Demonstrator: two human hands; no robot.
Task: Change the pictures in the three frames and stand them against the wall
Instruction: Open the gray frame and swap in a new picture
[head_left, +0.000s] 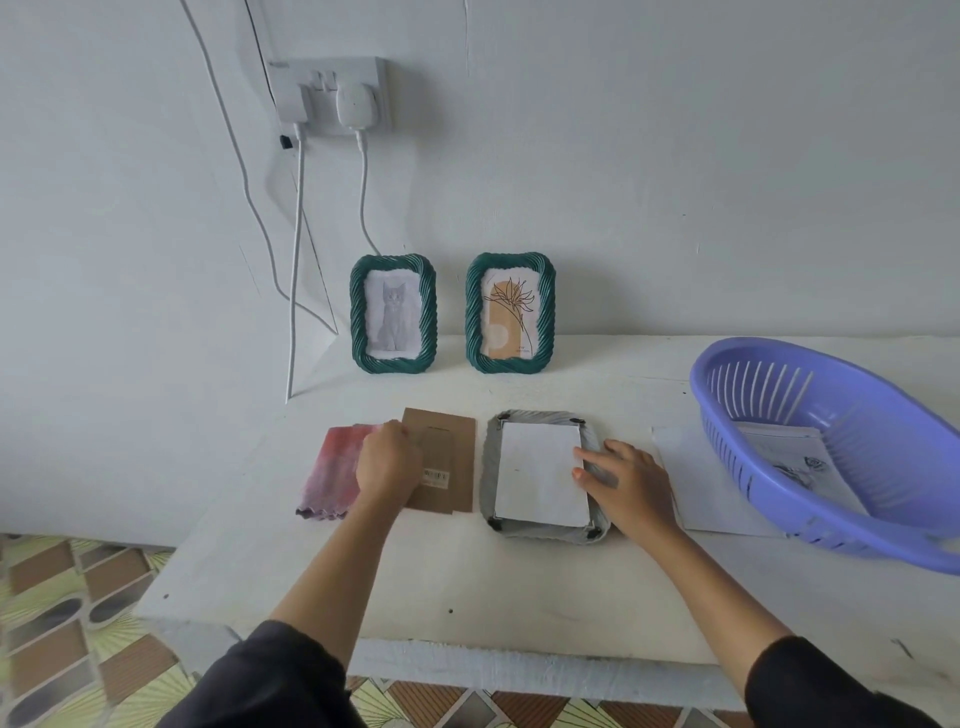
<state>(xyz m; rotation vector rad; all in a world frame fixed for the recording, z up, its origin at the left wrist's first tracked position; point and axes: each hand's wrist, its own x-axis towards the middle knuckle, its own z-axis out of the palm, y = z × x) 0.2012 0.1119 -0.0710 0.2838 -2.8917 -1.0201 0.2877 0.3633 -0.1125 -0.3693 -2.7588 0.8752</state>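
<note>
Papers fill your purple basket at right, while your left hand grasps the brown backing board and your right hand rests, fingers released, on the face-down frame.

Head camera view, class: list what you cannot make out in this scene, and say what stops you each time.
- Face-down frame: its picture faces the table, with white paper on its back.
- Brown backing board: label print too small; left hand covers its left edge.
- Sheets in the purple basket: drawings partly hidden by the basket wall.
- Pink cloth: partly under the left hand.
- Right hand: hides the frame's right rim.
</note>
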